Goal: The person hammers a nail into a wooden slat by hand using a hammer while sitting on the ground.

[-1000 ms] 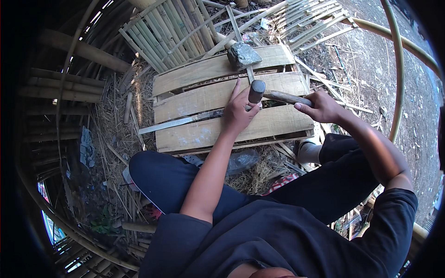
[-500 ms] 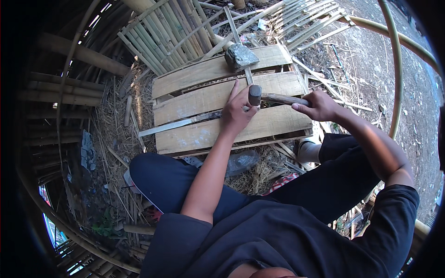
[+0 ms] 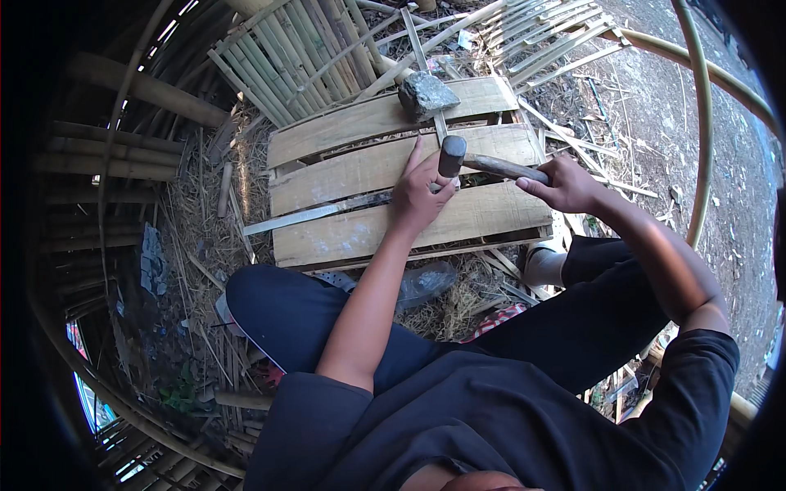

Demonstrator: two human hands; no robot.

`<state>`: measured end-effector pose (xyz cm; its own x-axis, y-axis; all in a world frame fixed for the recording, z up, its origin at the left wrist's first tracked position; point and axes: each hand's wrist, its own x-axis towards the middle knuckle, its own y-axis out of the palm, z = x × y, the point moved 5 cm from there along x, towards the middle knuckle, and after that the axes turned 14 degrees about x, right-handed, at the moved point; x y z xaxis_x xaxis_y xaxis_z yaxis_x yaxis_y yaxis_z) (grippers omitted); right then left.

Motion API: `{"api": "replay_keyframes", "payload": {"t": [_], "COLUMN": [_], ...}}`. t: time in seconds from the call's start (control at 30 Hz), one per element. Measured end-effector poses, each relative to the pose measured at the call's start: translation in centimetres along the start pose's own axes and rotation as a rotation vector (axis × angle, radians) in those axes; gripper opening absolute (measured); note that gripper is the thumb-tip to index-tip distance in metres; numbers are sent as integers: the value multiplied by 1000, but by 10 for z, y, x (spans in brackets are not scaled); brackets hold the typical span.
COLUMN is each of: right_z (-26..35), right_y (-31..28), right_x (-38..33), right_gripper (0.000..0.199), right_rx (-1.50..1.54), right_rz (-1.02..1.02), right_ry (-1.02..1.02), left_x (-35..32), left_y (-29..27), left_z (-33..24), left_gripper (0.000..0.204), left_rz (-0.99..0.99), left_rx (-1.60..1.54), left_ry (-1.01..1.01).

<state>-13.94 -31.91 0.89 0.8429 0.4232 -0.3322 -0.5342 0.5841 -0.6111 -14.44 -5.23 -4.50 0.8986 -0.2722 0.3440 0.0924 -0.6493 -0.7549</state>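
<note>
Left hand (image 3: 419,196): I press it flat, fingers spread wide, on the wooden planks (image 3: 360,168), beside a long blade (image 3: 315,215).
Right hand (image 3: 565,184): I grip a hammer (image 3: 483,162) handle, its head beside my left fingertips.
Far: a grey stone (image 3: 426,94) rests on the farthest plank.

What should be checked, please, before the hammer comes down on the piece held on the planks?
1. Hammer grip: right hand is closed round the wooden handle. Ok.
2. Left hand position: its fingers sit right beside the hammer head, over the thin bamboo strip. Not ok, too close if the blow lands there.
3. Strip held down: a grey stone rests on its far part. Ok.
4. Long blade lies loose on the planks by the left wrist. Not ok, better moved aside.
5. What exactly is being struck under the fingers: cannot tell.
</note>
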Motion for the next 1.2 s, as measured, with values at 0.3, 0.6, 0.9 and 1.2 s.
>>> {"api": "replay_keyframes", "payload": {"t": [0.3, 0.6, 0.9, 1.2], "right_z": [0, 1, -8, -8], "right_y": [4, 6, 3, 4], "right_x": [0, -1, -1, -2], "right_gripper": [77, 75, 70, 62], "right_rx": [-49, -45, -52, 15], "right_rz": [-8, -10, 17, 2], "right_ry": [-32, -38, -2, -59], "left_x": [0, 0, -3, -3], "left_y": [-3, -2, 6, 6], "left_z": [-3, -2, 10, 10], "left_gripper": [13, 10, 18, 19], "left_rz": [38, 33, 5, 16], "left_rx": [-72, -42, 33, 47], "left_ry": [-125, -87, 10, -15]}}
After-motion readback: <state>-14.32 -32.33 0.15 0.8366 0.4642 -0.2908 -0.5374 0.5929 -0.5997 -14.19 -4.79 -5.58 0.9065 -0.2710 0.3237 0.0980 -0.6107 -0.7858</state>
